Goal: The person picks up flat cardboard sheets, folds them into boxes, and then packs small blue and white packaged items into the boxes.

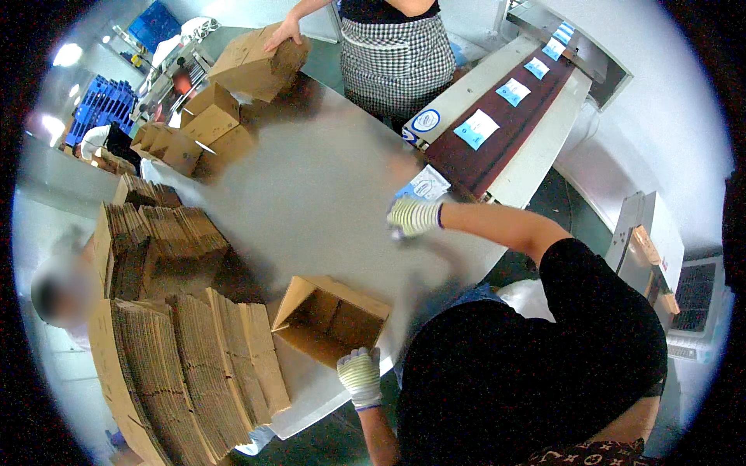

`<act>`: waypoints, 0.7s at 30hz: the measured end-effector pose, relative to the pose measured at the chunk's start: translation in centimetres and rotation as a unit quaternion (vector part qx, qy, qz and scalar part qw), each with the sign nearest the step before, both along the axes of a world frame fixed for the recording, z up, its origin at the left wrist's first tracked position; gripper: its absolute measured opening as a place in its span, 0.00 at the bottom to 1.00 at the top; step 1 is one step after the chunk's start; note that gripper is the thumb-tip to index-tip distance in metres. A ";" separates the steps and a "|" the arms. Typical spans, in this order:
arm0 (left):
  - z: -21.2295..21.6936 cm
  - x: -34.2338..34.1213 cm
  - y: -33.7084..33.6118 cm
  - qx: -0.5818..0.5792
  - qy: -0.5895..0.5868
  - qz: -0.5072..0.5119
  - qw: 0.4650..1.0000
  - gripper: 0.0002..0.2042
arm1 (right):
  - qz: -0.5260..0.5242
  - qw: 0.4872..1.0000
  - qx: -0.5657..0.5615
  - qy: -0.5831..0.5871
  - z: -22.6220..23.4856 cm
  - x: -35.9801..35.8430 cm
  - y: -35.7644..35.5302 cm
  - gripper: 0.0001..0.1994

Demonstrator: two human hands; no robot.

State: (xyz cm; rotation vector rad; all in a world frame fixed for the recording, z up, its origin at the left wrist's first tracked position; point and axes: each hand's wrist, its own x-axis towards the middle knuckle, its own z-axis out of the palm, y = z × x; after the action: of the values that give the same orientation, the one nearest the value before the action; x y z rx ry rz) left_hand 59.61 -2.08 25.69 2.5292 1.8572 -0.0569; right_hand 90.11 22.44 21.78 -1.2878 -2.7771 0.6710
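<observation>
My left hand (pixel 360 378), in a striped white-and-yellow knit glove, closes over the near rim of an unfolded cardboard box (pixel 307 335). The box stands tilted on the table edge, its mouth facing me, and its inside looks bare where it shows. My right hand (pixel 416 217), gloved the same way, hovers over the table near the end of a conveyor, fingers slightly apart and partly blurred. Just beyond it a white-and-blue sachet (pixel 429 183) lies at the belt's end. No object shows between these fingers, and I cannot tell whether they touch the sachet.
A dark red conveyor belt (pixel 509 128) carries several sachets. Stacks of flattened cartons (pixel 190 373) line the left side. Across the grey table (pixel 311 194), a person in a checkered apron (pixel 396 66) rests a hand on a carton (pixel 252 62). Open boxes (pixel 210 120) stand nearby.
</observation>
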 end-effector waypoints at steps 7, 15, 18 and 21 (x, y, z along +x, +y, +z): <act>-1.0 -1.1 0.6 -0.019 0.002 0.002 1.000 0.13 | -0.043 0.951 0.047 -0.302 0.7 5.8 8.6 0.14; -0.9 -1.3 1.2 -0.009 -0.045 0.018 0.999 0.13 | 0.048 0.933 -0.075 -0.350 -2.2 4.8 13.2 0.13; -0.5 -1.0 1.7 -0.002 -0.053 0.019 0.998 0.13 | -0.004 0.905 -0.188 -0.381 -6.3 6.1 13.0 0.16; -0.3 -0.6 1.9 0.010 -0.043 0.018 0.999 0.13 | -0.026 0.891 -0.256 -0.374 -8.1 7.7 11.0 0.14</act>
State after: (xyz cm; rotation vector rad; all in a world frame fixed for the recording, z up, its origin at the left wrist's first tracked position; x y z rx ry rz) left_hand 59.03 -0.14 25.35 2.4675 1.8803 0.0697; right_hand 97.81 33.47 13.70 -2.0923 -3.2306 1.1772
